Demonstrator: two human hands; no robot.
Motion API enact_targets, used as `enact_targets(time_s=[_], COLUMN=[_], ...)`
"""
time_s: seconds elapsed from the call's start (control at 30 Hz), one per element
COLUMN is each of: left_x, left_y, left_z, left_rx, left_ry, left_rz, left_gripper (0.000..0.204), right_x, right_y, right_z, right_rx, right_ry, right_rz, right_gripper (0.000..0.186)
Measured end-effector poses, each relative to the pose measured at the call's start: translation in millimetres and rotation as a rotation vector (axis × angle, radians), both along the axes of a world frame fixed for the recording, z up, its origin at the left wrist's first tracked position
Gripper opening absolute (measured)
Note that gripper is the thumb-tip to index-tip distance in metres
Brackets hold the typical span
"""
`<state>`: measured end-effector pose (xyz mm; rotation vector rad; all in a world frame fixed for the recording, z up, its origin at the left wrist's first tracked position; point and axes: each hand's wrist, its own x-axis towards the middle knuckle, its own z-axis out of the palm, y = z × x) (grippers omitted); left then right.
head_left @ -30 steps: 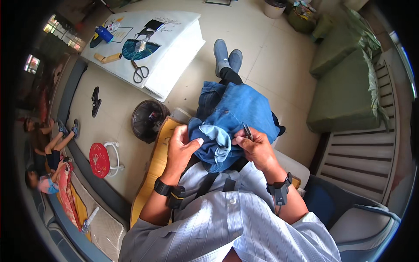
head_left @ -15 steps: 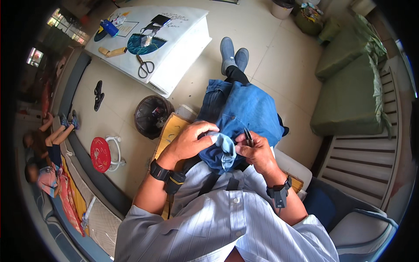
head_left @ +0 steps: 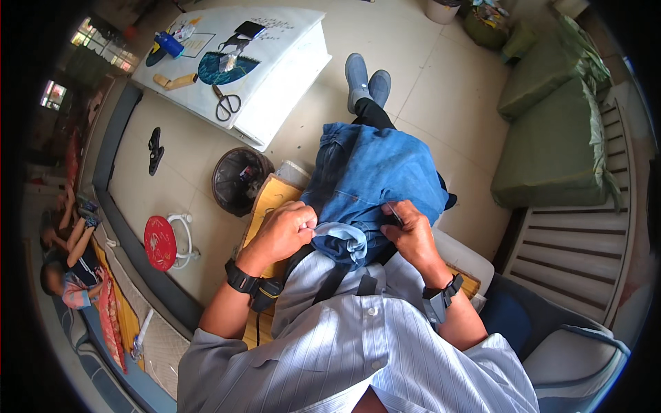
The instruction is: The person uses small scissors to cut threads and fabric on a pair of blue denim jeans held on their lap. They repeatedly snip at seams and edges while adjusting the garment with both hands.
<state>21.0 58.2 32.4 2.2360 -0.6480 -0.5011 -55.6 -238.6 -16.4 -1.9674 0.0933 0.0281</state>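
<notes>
Blue denim jeans lie bunched across my lap. My left hand is closed, thumb and fingers pinching the left end of the turned-out, paler hem. Beside the fold on the right, my right hand is curled around small dark thread snips, mostly covered by the fingers. Its thumb and fingertips rest on the denim.
A white table at the far left carries large scissors and a blue bottle. Nearby are a lined waste bin, a red stool and green cushions on a slatted bench. Two people sit far left.
My left hand has moved left and slightly down, stretching the pale fold sideways. The right hand has shifted a little right, away from the fold, with the snips now lower against the denim.
</notes>
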Motion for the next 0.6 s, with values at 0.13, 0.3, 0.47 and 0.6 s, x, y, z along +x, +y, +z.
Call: enact_targets(time_s=[0.13, 0.3, 0.47, 0.6], left_x=[-1.6, -2.9, -1.6, -16.4], left_y=[-8.3, -13.0, -4.1, -32.2], left_z=[2.7, 8.4, -10.1, 3.1], left_rx=[-0.073, -0.255, -0.153, -0.193], left_ry=[-0.384, -0.591, -0.355, -0.206], left_rz=[0.141, 0.387, 0.379, 0.153], left_gripper=[0.010, 0.019, 0.026, 0.043], right_x=[-1.3, -15.5, -7.3, -7.8], right_y=[-5.1, -13.1, -18.3, -20.4], right_z=[-5.3, -25.0, -4.8, -9.7], right_rx=[-0.095, 0.091, -0.069, -0.239], right_ry=[0.097, 0.104, -0.010, -0.100], right_rz=[0.064, -0.093, -0.195, -0.066], right_gripper=[0.034, 0.031, 0.037, 0.043])
